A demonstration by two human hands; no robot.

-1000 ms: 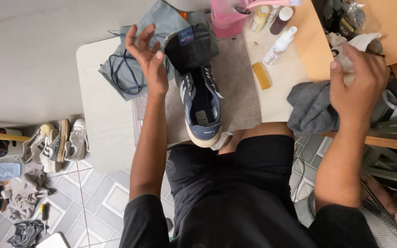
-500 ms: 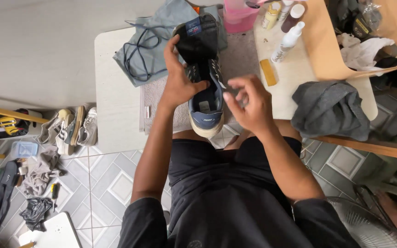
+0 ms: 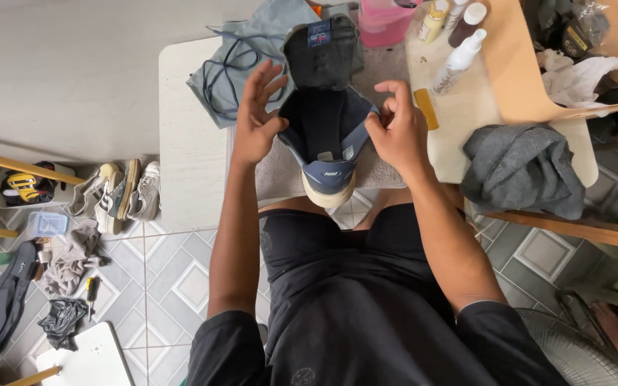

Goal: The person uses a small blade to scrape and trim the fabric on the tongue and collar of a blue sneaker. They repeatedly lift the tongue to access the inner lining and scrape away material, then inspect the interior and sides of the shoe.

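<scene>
A navy sneaker (image 3: 327,139) with a white sole stands on a grey towel (image 3: 270,175) at the table's near edge, heel toward me, its dark tongue pulled up and away. My left hand (image 3: 255,118) presses against the shoe's left collar with fingers spread. My right hand (image 3: 395,125) pinches the right collar, holding the opening wide. Both hands spread the shoe open so the dark lining shows.
A grey-blue cloth with dark laces (image 3: 241,61) lies behind the shoe. A pink tub (image 3: 384,21), several bottles (image 3: 459,57), a yellow bar (image 3: 425,109) and a grey cloth (image 3: 520,168) sit to the right. Shoes (image 3: 119,193) and rags lie on the tiled floor at left.
The shoe has been turned so its heel faces me. My right hand came from the cardboard tray to the shoe, and both hands now spread its opening.
</scene>
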